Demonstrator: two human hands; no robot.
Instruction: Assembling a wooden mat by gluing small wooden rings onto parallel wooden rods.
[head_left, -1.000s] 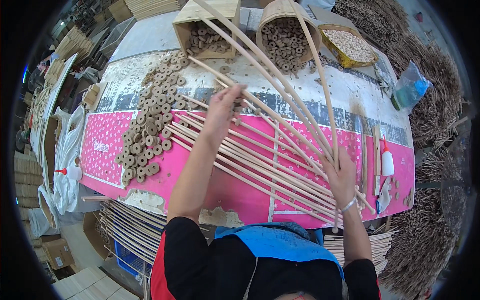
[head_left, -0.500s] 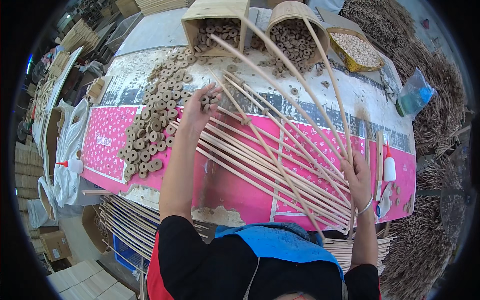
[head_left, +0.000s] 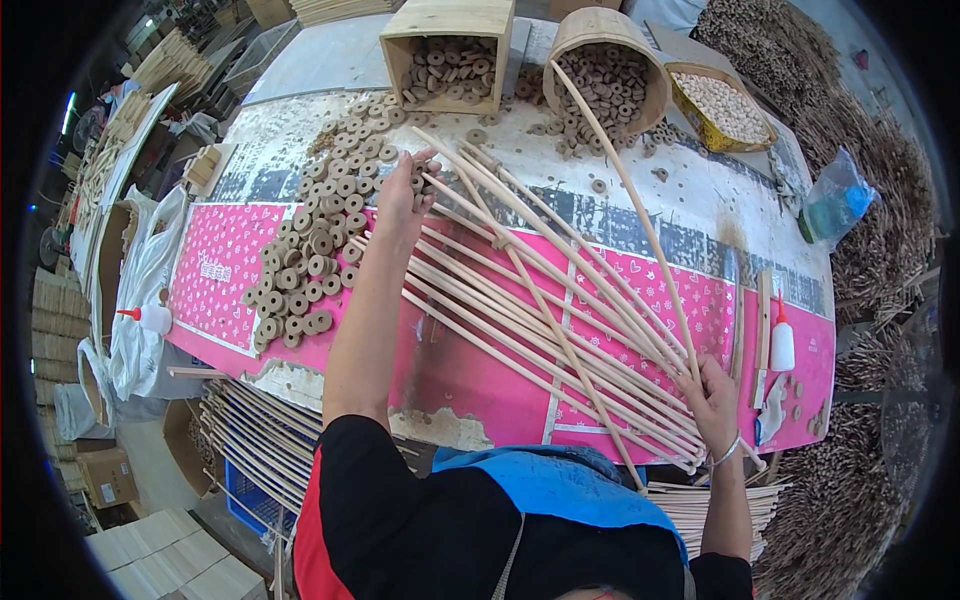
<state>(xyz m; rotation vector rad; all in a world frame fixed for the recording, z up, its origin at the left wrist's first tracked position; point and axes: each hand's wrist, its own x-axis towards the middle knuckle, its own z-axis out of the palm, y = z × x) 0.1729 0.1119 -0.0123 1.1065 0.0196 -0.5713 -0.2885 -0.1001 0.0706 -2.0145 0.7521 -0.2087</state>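
My left hand (head_left: 404, 195) is raised over the left end of the sticks, its fingers curled on a few small brown wooden rings. Beside its fingers lies the tip of a pale wooden stick. Lower right, my right hand (head_left: 712, 400) is closed around a long wooden stick (head_left: 640, 205) that slants up toward the bucket; whether it grips others too is hard to tell. Several similar sticks (head_left: 520, 325) fan across the pink cloth between my hands. One stick with a ring on it (head_left: 500, 243) lies across them. A heap of rings (head_left: 312, 235) spreads left of my left forearm.
At the back stand a wooden box (head_left: 448, 103) and a wooden bucket (head_left: 655, 95), both tipped and full of rings, beside a yellow basket (head_left: 757, 140) of pale beads. White glue bottles with red tips stand at right (head_left: 782, 345) and lie at left (head_left: 155, 318). A plastic bag (head_left: 838, 198) sits far right.
My right hand has moved down slightly. Two of the raised sticks have dropped toward the others, leaving one standing up. The left hand stays near the stick tips with its rings.
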